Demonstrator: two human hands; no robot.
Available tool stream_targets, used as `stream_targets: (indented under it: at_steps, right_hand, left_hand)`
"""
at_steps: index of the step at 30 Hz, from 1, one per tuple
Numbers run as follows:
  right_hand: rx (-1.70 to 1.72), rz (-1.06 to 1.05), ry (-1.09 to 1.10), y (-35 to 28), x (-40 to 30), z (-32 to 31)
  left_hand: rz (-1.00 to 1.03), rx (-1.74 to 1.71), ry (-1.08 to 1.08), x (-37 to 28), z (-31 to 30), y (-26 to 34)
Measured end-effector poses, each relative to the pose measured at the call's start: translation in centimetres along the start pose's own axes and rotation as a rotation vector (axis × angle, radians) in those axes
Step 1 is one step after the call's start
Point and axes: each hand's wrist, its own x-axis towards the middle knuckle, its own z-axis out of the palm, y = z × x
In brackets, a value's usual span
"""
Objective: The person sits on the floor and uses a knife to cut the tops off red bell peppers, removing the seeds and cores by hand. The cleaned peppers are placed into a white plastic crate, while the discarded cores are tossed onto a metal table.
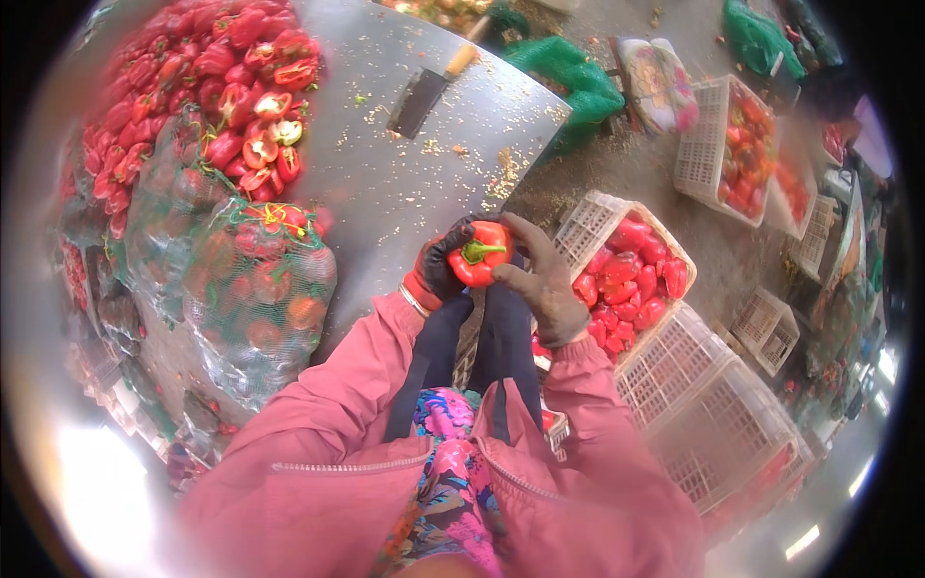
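A whole red bell pepper (480, 254) with a green stem is between my two gloved hands, over the near edge of the metal table (361, 166). My left hand (442, 266), in a black and red glove, grips its left side. The gloved fingers of my right hand (545, 282) curve around its right side, with thumb and fingertips at the pepper. Beyond, a cleaver (419, 101) with a wooden handle lies on the table among scattered seeds. Cut and whole red peppers (231, 65) are heaped at the table's left.
Mesh sacks of peppers (260, 311) stand at the left. To the right, a plastic crate (683, 253) holds red peppers, beside more crates (679, 361). Green netting (571, 79) hangs by the table's far corner. A partly visible person (871, 137) is at the far right.
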Motion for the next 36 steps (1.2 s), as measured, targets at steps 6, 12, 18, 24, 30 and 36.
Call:
stream_targets:
  at_steps: [6, 12, 18, 24, 30, 36]
  right_hand:
    - [0.189, 0.117, 0.096, -2.8, -0.5, 5.1]
    - [0.297, -0.027, -0.038, -0.9, 0.3, 5.9]
    - [-0.031, -0.239, 0.015, -1.4, 1.2, 7.2]
    - [0.573, 0.280, -0.226, 1.7, 7.6, 9.2]
    - [-0.578, -0.106, 0.001, 4.2, 19.7, 19.0]
    - [-1.168, -0.548, 0.015, 6.4, 27.0, 28.7]
  left_hand:
    - [0.282, 0.621, 0.051, -2.9, 0.4, 2.1]
    - [0.352, 0.622, -0.051, -5.1, 0.9, 2.9]
    - [0.350, 0.709, 0.026, -6.0, -0.5, 4.2]
    - [0.498, 0.687, 0.417, -3.7, -5.9, 4.2]
    - [0.846, 1.250, 0.936, -9.2, -9.1, 8.8]
    - [1.072, 1.900, 1.341, -19.9, -14.8, 15.7]
